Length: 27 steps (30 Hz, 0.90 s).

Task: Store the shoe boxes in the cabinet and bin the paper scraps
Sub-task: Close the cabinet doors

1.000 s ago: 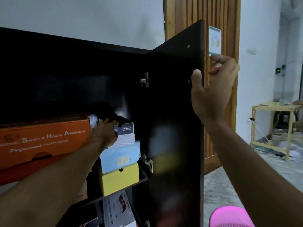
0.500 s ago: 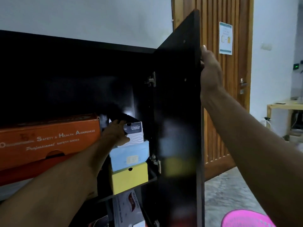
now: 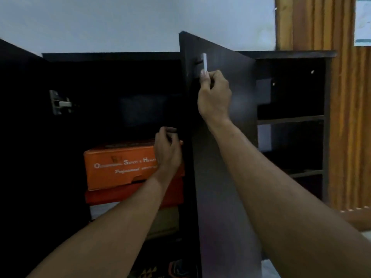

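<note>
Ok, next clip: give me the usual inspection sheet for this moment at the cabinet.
Surface: black cabinet, interior dark, shelf edges hidden.
Job's things: orange shoe box stacked on a red box inside; paper scraps not seen.
Clutter: patterned item at the bottom, unclear.
Hands: right hand grips the white handle of the right door; left hand curled before the orange box, contact unclear.
Cables: nothing seen.
Surroundings: open black shelving, wooden slat panel, pale wall.
</note>
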Available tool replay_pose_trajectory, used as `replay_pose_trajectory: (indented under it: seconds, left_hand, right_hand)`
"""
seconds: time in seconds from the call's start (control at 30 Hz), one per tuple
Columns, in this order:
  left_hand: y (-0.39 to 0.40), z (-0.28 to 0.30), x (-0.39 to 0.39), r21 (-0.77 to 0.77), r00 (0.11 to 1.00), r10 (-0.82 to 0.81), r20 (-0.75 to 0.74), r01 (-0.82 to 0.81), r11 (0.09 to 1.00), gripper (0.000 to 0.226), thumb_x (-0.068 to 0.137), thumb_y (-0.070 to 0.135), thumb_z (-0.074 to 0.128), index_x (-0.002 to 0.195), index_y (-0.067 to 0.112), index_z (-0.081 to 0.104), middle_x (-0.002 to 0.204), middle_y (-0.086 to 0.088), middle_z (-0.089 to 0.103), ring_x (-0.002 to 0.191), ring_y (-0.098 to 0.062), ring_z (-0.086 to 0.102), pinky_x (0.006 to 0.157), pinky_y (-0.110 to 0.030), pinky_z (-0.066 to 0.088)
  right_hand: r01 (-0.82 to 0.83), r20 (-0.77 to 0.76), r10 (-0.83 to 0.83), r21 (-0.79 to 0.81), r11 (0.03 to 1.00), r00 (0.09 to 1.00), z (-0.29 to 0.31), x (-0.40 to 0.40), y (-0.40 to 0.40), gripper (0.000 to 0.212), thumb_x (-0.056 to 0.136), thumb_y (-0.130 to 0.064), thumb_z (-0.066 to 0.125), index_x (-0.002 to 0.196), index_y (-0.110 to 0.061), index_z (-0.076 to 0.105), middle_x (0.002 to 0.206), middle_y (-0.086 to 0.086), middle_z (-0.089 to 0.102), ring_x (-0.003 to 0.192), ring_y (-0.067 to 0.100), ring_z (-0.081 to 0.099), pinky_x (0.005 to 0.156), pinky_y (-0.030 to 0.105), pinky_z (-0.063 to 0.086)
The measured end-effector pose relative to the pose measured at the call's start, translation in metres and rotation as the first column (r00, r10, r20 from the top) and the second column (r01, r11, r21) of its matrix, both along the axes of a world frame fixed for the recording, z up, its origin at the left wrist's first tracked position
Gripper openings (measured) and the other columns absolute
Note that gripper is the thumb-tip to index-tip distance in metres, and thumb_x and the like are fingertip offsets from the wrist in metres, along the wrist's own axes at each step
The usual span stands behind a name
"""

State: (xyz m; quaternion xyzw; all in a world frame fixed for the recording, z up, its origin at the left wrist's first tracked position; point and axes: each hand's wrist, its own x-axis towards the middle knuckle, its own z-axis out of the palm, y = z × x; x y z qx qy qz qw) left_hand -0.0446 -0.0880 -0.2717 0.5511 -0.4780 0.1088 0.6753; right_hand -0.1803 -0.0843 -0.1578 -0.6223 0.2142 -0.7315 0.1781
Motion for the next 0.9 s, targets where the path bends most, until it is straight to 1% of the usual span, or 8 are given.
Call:
replay_pose_trajectory:
  seconds: [0.1, 0.3, 0.4, 0.53, 0.67, 0.73, 0.8, 0.9]
  left_hand:
    - [0.045, 0.025, 0.012, -0.106, 0.996, -0.002, -0.084, -0.007, 0.994, 0.015, 0.095, 0.027, 0.049, 0.093, 0.027, 0.063, 0.103, -0.006, 0.068, 0.095, -0.018, 0.065, 0.088, -0.04, 0.056]
    - [0.147, 0.071, 0.023, -0.292, 0.976, 0.103, 0.192, -0.043, 0.955, 0.007, 0.093, 0.013, 0.06, 0.097, 0.014, 0.066, 0.097, -0.004, 0.067, 0.085, -0.007, 0.063, 0.076, -0.013, 0.049]
    - [0.197, 0.093, 0.024, -0.403, 0.932, 0.2, 0.302, -0.065, 0.913, 0.01, 0.091, 0.012, 0.061, 0.098, 0.011, 0.066, 0.096, -0.004, 0.066, 0.086, -0.01, 0.063, 0.075, -0.017, 0.05]
    - [0.257, 0.112, 0.039, -0.56, 0.815, 0.444, 0.373, -0.183, 0.808, 0.013, 0.089, 0.015, 0.061, 0.098, 0.008, 0.066, 0.095, 0.001, 0.062, 0.089, -0.019, 0.062, 0.077, -0.022, 0.048]
    - [0.303, 0.122, 0.07, -0.675, 0.656, 0.722, 0.221, -0.431, 0.599, 0.023, 0.087, 0.024, 0.065, 0.104, 0.009, 0.067, 0.103, -0.005, 0.061, 0.101, -0.024, 0.057, 0.087, -0.036, 0.048]
    - [0.321, 0.123, 0.084, -0.621, 0.591, 0.798, 0.119, -0.583, 0.524, 0.036, 0.085, 0.035, 0.065, 0.114, 0.014, 0.066, 0.116, -0.01, 0.06, 0.113, -0.024, 0.054, 0.093, -0.023, 0.039]
    - [0.334, 0.122, 0.1, -0.456, 0.554, 0.828, 0.083, -0.718, 0.526, 0.056, 0.083, 0.047, 0.061, 0.132, 0.019, 0.057, 0.133, -0.008, 0.052, 0.126, -0.022, 0.048, 0.098, -0.024, 0.036]
    - [0.34, 0.119, 0.122, -0.157, 0.704, 0.707, 0.066, -0.693, 0.704, 0.081, 0.083, 0.062, 0.055, 0.153, 0.026, 0.037, 0.151, -0.004, 0.044, 0.138, -0.023, 0.045, 0.111, -0.043, 0.044]
  right_hand:
    - [0.004, -0.095, 0.0, 0.048, 0.999, 0.995, 0.002, 0.02, -0.008, 0.024, 0.108, -0.035, 0.043, 0.095, -0.018, 0.054, 0.078, -0.008, 0.054, 0.065, 0.004, 0.049, 0.057, 0.016, 0.035]
    - [0.007, -0.253, 0.031, 0.148, 0.989, 0.967, 0.011, 0.048, -0.03, 0.028, 0.109, -0.039, 0.041, 0.115, -0.016, 0.057, 0.101, 0.007, 0.061, 0.078, 0.016, 0.057, 0.066, 0.034, 0.05]
    - [0.022, -0.267, 0.037, 0.216, 0.976, 0.963, 0.014, 0.062, -0.04, 0.03, 0.109, -0.038, 0.041, 0.12, -0.014, 0.055, 0.11, 0.013, 0.061, 0.094, 0.029, 0.062, 0.086, 0.048, 0.056]
    - [0.031, -0.304, 0.053, 0.264, 0.964, 0.951, 0.014, 0.078, -0.055, 0.03, 0.109, -0.033, 0.043, 0.125, -0.01, 0.054, 0.117, 0.016, 0.06, 0.093, 0.026, 0.056, 0.078, 0.039, 0.046]
    - [0.09, -0.317, -0.002, 0.264, 0.96, 0.948, 0.013, 0.088, -0.061, 0.028, 0.108, -0.033, 0.043, 0.123, -0.011, 0.051, 0.121, 0.019, 0.058, 0.103, 0.033, 0.059, 0.091, 0.051, 0.052]
    - [0.089, -0.315, -0.002, 0.262, 0.961, 0.949, 0.013, 0.09, -0.064, 0.026, 0.108, -0.031, 0.044, 0.124, -0.011, 0.051, 0.122, 0.019, 0.057, 0.107, 0.034, 0.059, 0.093, 0.053, 0.052]
    - [0.08, -0.327, 0.01, 0.262, 0.962, 0.945, 0.014, 0.09, -0.068, 0.026, 0.107, -0.029, 0.046, 0.125, -0.01, 0.05, 0.123, 0.02, 0.056, 0.106, 0.034, 0.058, 0.093, 0.053, 0.05]
    - [0.035, -0.346, 0.068, 0.282, 0.959, 0.936, 0.014, 0.087, -0.072, 0.028, 0.107, -0.03, 0.046, 0.127, -0.01, 0.05, 0.125, 0.021, 0.055, 0.112, 0.037, 0.058, 0.098, 0.058, 0.049]
